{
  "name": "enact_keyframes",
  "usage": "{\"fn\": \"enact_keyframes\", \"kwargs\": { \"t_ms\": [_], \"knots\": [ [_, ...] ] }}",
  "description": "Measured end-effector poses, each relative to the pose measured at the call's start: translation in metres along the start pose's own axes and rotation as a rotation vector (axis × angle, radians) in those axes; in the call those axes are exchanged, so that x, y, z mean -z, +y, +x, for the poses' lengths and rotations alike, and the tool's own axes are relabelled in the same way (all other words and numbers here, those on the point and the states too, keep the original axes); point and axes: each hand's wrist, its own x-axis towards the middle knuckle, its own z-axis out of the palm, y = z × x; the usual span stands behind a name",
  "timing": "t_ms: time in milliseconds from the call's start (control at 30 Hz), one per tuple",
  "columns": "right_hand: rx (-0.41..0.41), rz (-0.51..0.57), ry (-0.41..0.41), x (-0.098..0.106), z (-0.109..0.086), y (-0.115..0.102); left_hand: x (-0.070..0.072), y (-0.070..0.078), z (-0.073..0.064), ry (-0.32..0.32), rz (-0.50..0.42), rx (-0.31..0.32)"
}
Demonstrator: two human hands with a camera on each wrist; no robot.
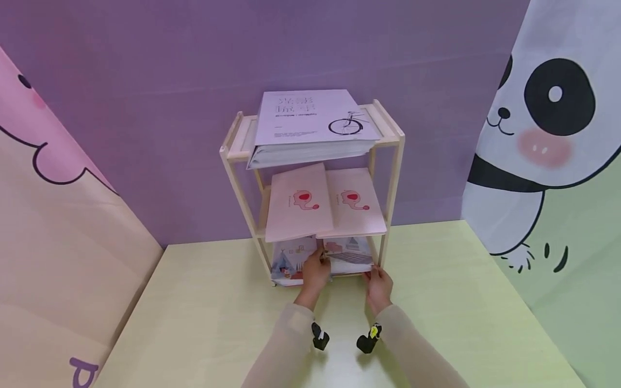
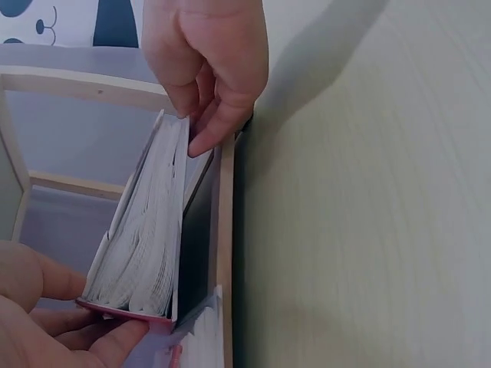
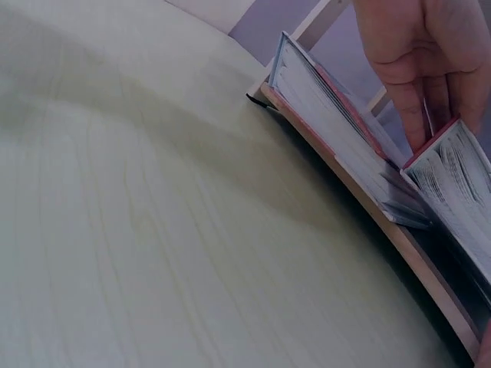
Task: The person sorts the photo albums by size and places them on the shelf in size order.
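A thick hardcover book [image 1: 350, 253] with a red spine is over the right half of the rack's lowest shelf. My left hand [image 1: 316, 271] grips its spine end, with thumb above and fingers underneath in the left wrist view. At the opposite end, my right hand [image 1: 378, 285] pinches the cover edge between thumb and fingers. The held book [image 2: 149, 230] tilts, its left end raised off the shelf board [image 2: 225, 192]. To its left another thick book [image 3: 337, 115] lies on the same shelf, close to the held book's spine.
The wooden rack [image 1: 395, 178] stands against a purple backdrop [image 1: 170, 134]. Two pink books with elephant prints, the left one [image 1: 296, 215] overlapping the right one [image 1: 359, 215], lie on the middle shelf. A large white book [image 1: 310, 118] overhangs the top. The pale table [image 1: 204, 318] extends in front.
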Motion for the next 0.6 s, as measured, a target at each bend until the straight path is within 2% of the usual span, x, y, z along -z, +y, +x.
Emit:
{"fn": "enact_keyframes", "kwargs": {
  "t_ms": [67, 167, 267, 400, 500, 600],
  "knots": [
    [-0.101, -0.085, 0.075, -0.019, -0.021, -0.028, 0.000, -0.002, -0.001, -0.006, -0.012, 0.003],
    [-0.144, -0.106, 0.110, -0.033, -0.039, -0.054, -0.001, -0.005, -0.001, -0.003, -0.010, 0.001],
    [-0.162, -0.107, 0.116, -0.037, -0.048, -0.068, -0.003, -0.008, -0.001, 0.006, -0.007, 0.003],
    [-0.188, -0.174, 0.123, -0.037, -0.049, -0.073, -0.007, -0.013, -0.002, 0.021, -0.017, -0.011],
    [-0.194, -0.182, 0.092, -0.030, -0.045, -0.069, -0.009, -0.015, -0.004, 0.038, -0.011, -0.050],
    [-0.222, -0.193, 0.088, -0.026, -0.043, -0.068, -0.007, -0.016, -0.007, 0.034, -0.010, -0.061]
  ]
}}
